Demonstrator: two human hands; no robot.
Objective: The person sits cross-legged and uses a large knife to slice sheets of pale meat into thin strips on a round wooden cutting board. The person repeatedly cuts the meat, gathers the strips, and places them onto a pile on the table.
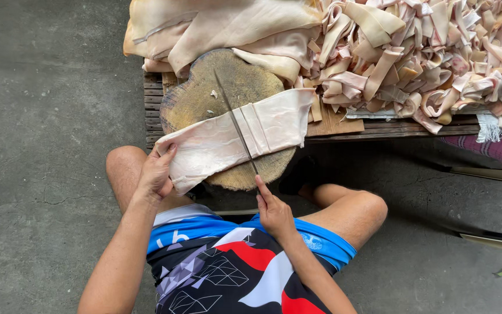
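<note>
While your left hand (157, 172) pins the pale skin sheet (233, 136) flat on the round wooden chopping block (204, 96), your right hand (274, 212) grips a long knife (235, 122), its blade lying across the sheet. Cut strips (413, 58) are heaped on the bench (379, 129) behind.

A chopping block (228, 110) is sitting at frame centre on a pallet (379, 129). A hide sheet (233, 136) is lying across it, a knife (236, 125) crossing the sheet. Cut strips (431, 52) are piling upper right, uncut sheets (216, 26) upper centre.
</note>
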